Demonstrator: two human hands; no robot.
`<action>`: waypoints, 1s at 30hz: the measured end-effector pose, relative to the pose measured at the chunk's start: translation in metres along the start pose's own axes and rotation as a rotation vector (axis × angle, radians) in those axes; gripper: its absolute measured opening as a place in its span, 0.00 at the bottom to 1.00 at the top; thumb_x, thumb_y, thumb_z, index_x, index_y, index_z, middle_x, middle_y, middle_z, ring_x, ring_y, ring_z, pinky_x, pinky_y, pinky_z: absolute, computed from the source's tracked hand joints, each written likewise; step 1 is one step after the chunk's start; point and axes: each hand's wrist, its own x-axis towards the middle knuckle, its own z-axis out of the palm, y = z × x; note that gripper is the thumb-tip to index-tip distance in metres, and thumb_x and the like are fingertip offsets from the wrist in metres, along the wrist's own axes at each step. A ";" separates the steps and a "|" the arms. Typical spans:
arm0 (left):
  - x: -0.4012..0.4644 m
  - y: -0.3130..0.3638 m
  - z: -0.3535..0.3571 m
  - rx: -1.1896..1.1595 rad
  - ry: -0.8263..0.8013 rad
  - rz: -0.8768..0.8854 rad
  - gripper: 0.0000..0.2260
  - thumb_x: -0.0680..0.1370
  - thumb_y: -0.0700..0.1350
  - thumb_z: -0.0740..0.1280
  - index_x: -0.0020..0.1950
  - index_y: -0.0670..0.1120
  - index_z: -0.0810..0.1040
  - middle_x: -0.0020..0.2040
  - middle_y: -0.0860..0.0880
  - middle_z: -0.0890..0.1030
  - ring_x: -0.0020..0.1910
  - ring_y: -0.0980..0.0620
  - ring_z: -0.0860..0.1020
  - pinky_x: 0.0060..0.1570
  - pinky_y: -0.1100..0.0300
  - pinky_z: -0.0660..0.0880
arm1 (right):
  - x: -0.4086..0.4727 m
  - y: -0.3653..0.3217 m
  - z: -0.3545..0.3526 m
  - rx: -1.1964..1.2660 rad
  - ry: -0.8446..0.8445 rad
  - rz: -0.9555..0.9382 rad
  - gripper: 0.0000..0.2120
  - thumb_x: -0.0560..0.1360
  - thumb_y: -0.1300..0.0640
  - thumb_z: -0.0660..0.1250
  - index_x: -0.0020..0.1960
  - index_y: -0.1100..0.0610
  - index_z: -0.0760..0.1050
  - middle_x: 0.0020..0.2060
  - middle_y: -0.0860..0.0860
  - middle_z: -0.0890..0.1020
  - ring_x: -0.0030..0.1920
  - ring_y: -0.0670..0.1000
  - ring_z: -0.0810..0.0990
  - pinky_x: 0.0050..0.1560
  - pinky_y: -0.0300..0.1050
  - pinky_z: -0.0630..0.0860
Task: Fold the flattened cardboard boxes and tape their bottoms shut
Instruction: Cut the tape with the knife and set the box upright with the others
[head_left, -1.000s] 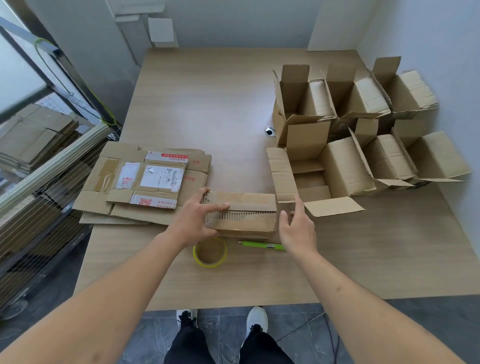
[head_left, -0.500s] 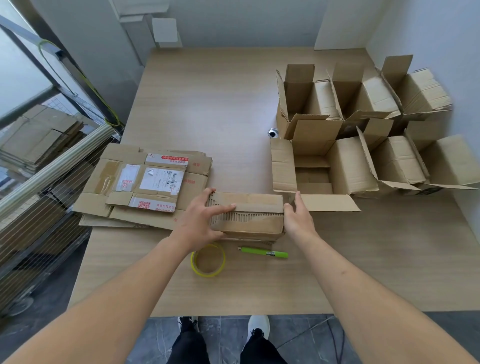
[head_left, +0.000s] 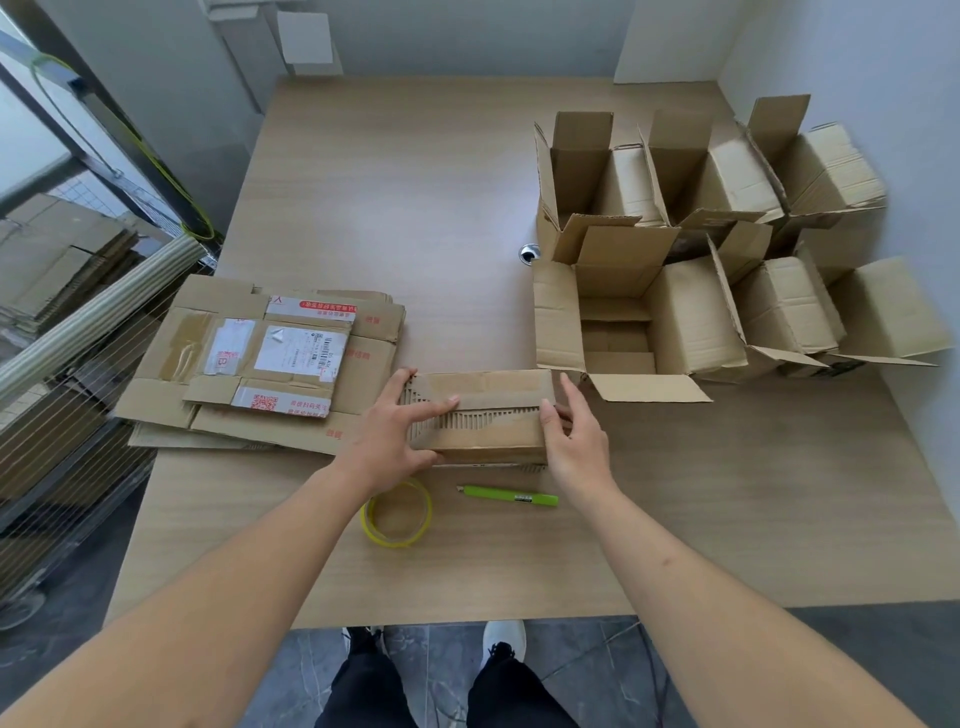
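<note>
A wooden table (head_left: 415, 171) fills the frame. Upper right, a cluster of folded boxes (head_left: 691, 249) stands with open flaps. Centre left lies a stack of flattened boxes (head_left: 260, 364). At centre sits the box being worked (head_left: 483, 415), bottom flaps folded shut. The left hand (head_left: 400, 431) grips its left end, fingers spread on top. The right hand (head_left: 574, 441), apart a second ago, now clasps the right end, so the flaps seem ready for taping. Just below lie the tape roll (head_left: 397, 512) and a green cutter (head_left: 509, 496), both untouched.
</note>
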 end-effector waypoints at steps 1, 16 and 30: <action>0.000 0.000 0.000 -0.011 0.000 0.001 0.35 0.69 0.45 0.84 0.70 0.68 0.76 0.82 0.51 0.55 0.78 0.47 0.65 0.75 0.58 0.63 | -0.003 0.001 0.002 -0.008 0.024 0.017 0.22 0.85 0.42 0.57 0.77 0.45 0.68 0.63 0.45 0.80 0.65 0.49 0.74 0.67 0.45 0.68; 0.000 -0.003 0.012 -0.076 0.087 0.003 0.35 0.65 0.46 0.86 0.68 0.65 0.79 0.80 0.50 0.58 0.76 0.50 0.66 0.72 0.62 0.62 | 0.003 0.034 0.026 0.217 0.066 0.445 0.24 0.86 0.40 0.49 0.65 0.52 0.76 0.56 0.50 0.77 0.58 0.54 0.73 0.60 0.47 0.66; -0.013 -0.008 0.022 -0.035 0.052 0.048 0.36 0.69 0.46 0.83 0.72 0.67 0.75 0.81 0.51 0.54 0.77 0.49 0.66 0.73 0.58 0.66 | -0.012 0.024 0.029 0.639 0.234 0.502 0.19 0.83 0.47 0.65 0.72 0.49 0.76 0.66 0.46 0.79 0.61 0.47 0.76 0.65 0.45 0.70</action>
